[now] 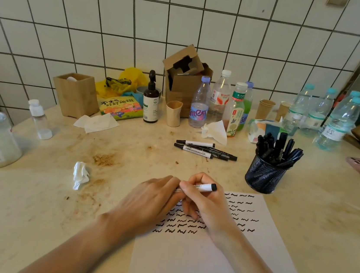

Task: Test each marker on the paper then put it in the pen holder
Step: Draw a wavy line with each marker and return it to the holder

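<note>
While both hands meet over the paper, left hand pinches the marker's left end, fingers curled; right hand grips its white barrel. Marker lies roughly horizontal, black end pointing right and slightly up, held above the squiggle rows. Further right: three loose markers lying on the counter, long axes left-right, then mesh pen holder full of markers.

A white-barrelled marker with black end is held level above the paper. The white sheet is covered with rows of black squiggles. Three markers lie grouped behind it. The black mesh pen holder, upright at right, is packed with markers.
</note>
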